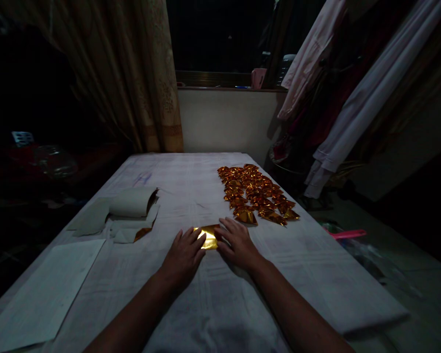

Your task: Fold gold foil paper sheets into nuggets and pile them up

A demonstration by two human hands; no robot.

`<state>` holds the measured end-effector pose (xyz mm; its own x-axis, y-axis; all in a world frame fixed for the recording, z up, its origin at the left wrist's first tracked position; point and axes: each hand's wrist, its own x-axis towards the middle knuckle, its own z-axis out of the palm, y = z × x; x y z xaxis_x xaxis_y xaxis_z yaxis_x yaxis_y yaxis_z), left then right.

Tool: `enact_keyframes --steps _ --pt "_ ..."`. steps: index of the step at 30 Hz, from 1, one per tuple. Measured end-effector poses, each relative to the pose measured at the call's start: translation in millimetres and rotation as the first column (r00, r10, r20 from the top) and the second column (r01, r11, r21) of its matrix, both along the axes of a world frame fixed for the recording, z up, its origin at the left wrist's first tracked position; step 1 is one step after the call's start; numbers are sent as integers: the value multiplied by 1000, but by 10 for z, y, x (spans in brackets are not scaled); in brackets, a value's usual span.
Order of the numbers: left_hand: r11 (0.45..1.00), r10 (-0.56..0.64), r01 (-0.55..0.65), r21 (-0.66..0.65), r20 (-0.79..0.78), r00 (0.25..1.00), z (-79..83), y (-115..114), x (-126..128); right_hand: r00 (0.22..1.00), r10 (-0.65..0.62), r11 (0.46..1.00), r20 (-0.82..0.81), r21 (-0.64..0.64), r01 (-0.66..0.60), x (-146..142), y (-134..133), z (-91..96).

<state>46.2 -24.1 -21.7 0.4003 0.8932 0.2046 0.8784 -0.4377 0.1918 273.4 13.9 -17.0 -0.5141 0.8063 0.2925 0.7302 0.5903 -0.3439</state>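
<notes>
A small shiny gold foil sheet (208, 237) lies on the cloth-covered table between my two hands. My left hand (183, 255) rests palm down at its left end, fingers stretched out, with the fingertips and thumb touching the foil. On the right end lies my right hand (238, 245), its fingers spread and covering part of the sheet. Just beyond my right hand is a group of several folded gold foil pieces (245, 216), set in rough rows. The undersides of both hands are hidden.
Left of my hands are curled grey-backed foil sheets (128, 203) and a flat white sheet (51, 289). The white tablecloth (191, 171) reaches the wall. A curtain (150, 88), a pink mug (257, 78) on the sill and hanging clothes (353, 117) surround the table; a pink-handled object (349, 234) is at right.
</notes>
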Motion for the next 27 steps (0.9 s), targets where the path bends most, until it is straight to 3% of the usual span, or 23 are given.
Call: enact_keyframes --steps 3,8,19,27 --pt "999 42 -42 -24 6 999 -38 -26 47 999 -2 1000 48 -15 3 -188 -104 73" --pt "995 96 -94 -37 41 995 -77 4 45 983 71 979 171 -200 -36 -354 -283 146" --pt "979 200 -199 -49 10 980 57 -19 145 950 161 960 268 -266 -88 -187 -455 230" --pt "965 251 -248 -85 23 968 130 -17 193 949 96 968 299 -252 -18 14 -513 217"
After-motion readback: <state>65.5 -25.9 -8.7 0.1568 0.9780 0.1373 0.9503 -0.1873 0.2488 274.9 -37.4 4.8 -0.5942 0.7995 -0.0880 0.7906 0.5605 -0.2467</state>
